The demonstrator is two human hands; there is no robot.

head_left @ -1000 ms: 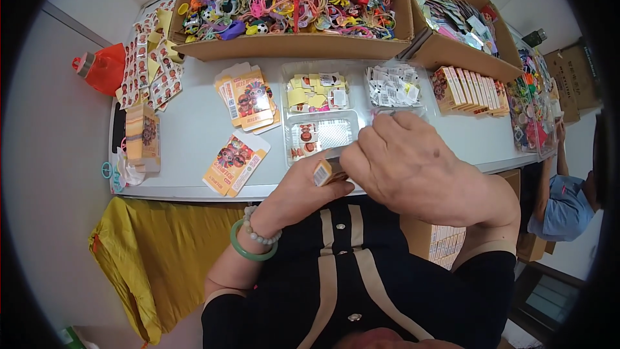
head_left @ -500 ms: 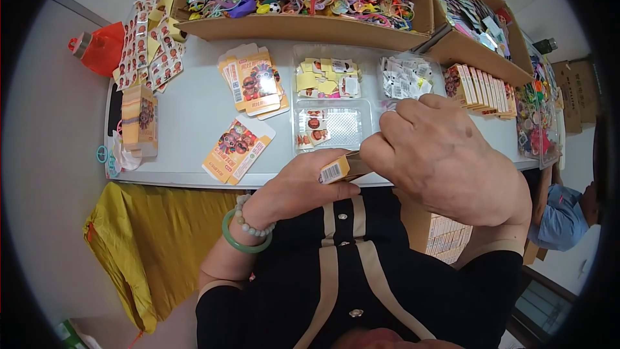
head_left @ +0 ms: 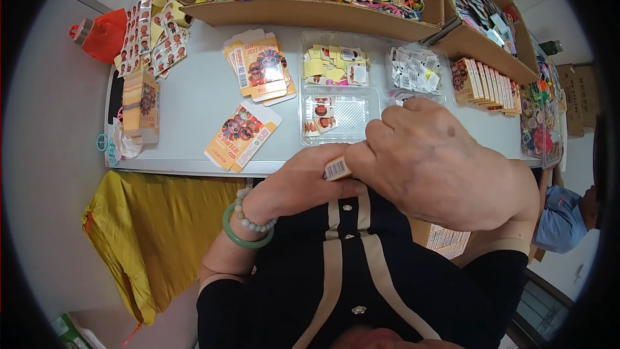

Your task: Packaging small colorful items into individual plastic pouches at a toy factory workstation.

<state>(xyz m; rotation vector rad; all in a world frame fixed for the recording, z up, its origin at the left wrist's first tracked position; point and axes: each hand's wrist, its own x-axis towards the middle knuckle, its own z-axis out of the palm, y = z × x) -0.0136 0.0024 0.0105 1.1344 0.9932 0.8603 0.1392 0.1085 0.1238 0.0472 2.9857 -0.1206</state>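
Observation:
My left hand (head_left: 298, 178), with a bead bracelet and green bangle on its wrist, is wrapped round a small orange carton (head_left: 337, 169) just off the table's front edge. The carton's barcode end faces me. Fingers curled, my right hand (head_left: 433, 161) closes over the carton's right part and hides it; any small thing in that grip is out of sight. Just beyond my hands lies a clear plastic tray (head_left: 373, 126) with a few face stickers (head_left: 321, 116). Flattened cartons lie to the left, one single (head_left: 237, 137) and several stacked (head_left: 263, 68).
A cardboard box (head_left: 310, 16) of colourful trinkets stands at the back, beside another box (head_left: 491, 55) of packets. White sachets (head_left: 415, 70) fill a tray. Filled cartons (head_left: 484, 85) stand in a row at right. Sticker sheets (head_left: 152, 35) and bundled cartons (head_left: 139, 106) lie left.
My right hand has moved slightly left and down over the carton, covering more of it. The table and its things have shifted a little in the picture.

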